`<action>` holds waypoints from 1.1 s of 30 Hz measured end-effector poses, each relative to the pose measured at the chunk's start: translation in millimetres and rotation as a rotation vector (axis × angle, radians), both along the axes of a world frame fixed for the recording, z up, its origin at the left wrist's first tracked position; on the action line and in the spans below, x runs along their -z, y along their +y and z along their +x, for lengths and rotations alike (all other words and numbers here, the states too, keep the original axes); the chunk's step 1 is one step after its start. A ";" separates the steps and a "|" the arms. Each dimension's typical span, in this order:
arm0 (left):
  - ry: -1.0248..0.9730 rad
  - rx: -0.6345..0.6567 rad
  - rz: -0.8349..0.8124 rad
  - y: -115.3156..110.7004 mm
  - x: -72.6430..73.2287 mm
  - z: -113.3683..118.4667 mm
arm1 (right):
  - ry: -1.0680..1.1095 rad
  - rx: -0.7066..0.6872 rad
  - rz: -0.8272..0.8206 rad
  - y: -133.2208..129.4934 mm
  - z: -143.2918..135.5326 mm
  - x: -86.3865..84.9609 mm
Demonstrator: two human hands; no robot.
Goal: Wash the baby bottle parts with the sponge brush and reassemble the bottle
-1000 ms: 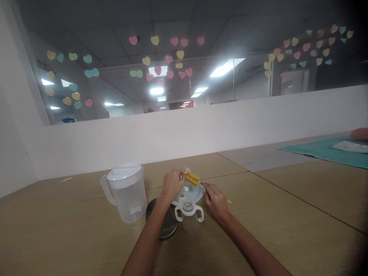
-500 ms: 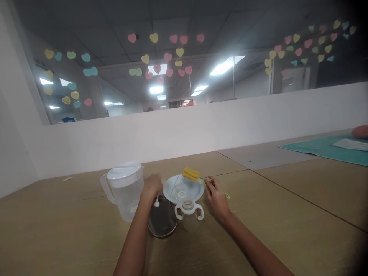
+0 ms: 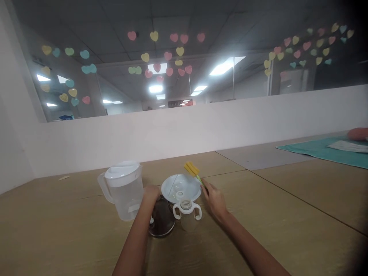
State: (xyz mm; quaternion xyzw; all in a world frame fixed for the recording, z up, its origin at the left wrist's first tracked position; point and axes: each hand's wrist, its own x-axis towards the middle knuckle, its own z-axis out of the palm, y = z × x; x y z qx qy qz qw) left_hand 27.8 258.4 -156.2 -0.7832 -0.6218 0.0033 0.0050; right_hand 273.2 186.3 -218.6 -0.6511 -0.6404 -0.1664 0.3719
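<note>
the tabletop point(image 3: 94, 237) runs back to a white wall along its far edge. a teal cloth point(image 3: 313, 148) lies toward its far right corner. a lidded clear pitcher point(image 3: 129, 201) stands upright left of the other vessels, handle facing the tabletop's left edge. a pale bowl point(image 3: 165, 190) sits right of the pitcher; a dark tray point(image 3: 164, 222) lies on its near left side. the right hand point(image 3: 215, 200) is closed on the green handle of a yellow sponge brush point(image 3: 191, 169); the sponge head is beyond the fingertips, leftward and nearer the tabletop's far edge, at the bowl's far right rim. contact with the rim cannot be determined. the left hand point(image 3: 151, 194) is at the tray's far left edge, fingers curled; whether it grips anything cannot be told. a two-handled bottle point(image 3: 186, 219), uncapped, stands upright between the forearms, just beside the tray. a small white piece point(image 3: 151, 220) shows beside the left forearm.
</note>
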 end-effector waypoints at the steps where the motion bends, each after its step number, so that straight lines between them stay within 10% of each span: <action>1: 0.006 0.000 -0.001 1.5 -4.2 2.1 | 0.010 0.013 -0.039 -1.2 -1.5 -1.6; 6: -0.083 0.169 0.072 6.1 -14.1 27.1 | 0.057 0.129 -0.124 -5.5 -6.6 -8.0; 15: -0.326 0.319 0.153 16.6 24.1 60.5 | 0.046 0.151 -0.040 -2.0 -2.2 -4.9; 25: -0.831 0.449 0.223 10.2 -32.5 32.4 | -0.011 -0.159 0.371 -3.7 0.9 -2.4; 33: -0.723 0.481 0.080 -5.9 -32.7 35.8 | -0.201 -0.274 0.530 -13.0 -3.6 -1.7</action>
